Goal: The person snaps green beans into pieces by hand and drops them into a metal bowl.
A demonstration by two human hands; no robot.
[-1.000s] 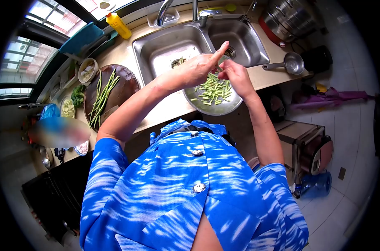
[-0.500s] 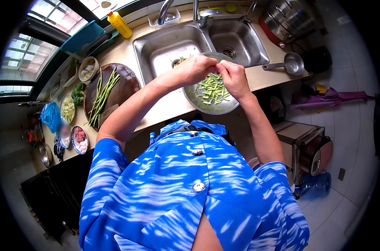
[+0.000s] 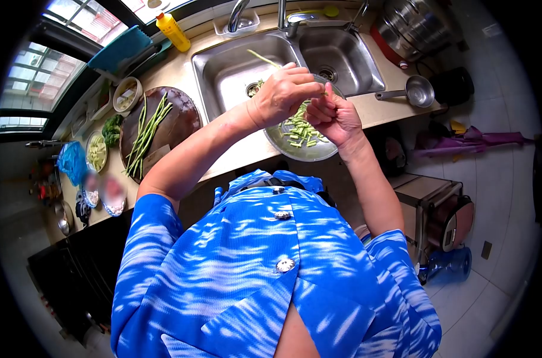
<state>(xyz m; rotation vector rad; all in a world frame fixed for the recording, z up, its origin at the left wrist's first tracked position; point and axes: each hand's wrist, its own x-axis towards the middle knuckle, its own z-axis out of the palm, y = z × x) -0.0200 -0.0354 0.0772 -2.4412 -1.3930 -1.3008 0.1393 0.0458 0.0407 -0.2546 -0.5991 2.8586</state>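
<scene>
My left hand (image 3: 287, 92) is closed around a long green bean (image 3: 262, 58), whose free end sticks out over the sink. My right hand (image 3: 336, 117) pinches at the other end, where a small bit of green shows between thumb and fingers. Both hands are close together above a metal bowl (image 3: 309, 156) of short cut bean pieces (image 3: 303, 132). The hands hide part of the bowl. Several whole long beans (image 3: 147, 132) lie on a round dark chopping board (image 3: 181, 122) to the left.
Behind the hands is a double steel sink (image 3: 223, 65) with scraps near its drain. A small saucepan (image 3: 419, 91) stands on the right, a yellow bottle (image 3: 173, 32) at the back left. Broccoli (image 3: 111, 131), a blue plastic bag (image 3: 73, 163) and dishes of food line the left counter.
A long bean end now shows past my left hand over the sink. My right hand has turned palm-up and dropped slightly, and the hands are a little further apart.
</scene>
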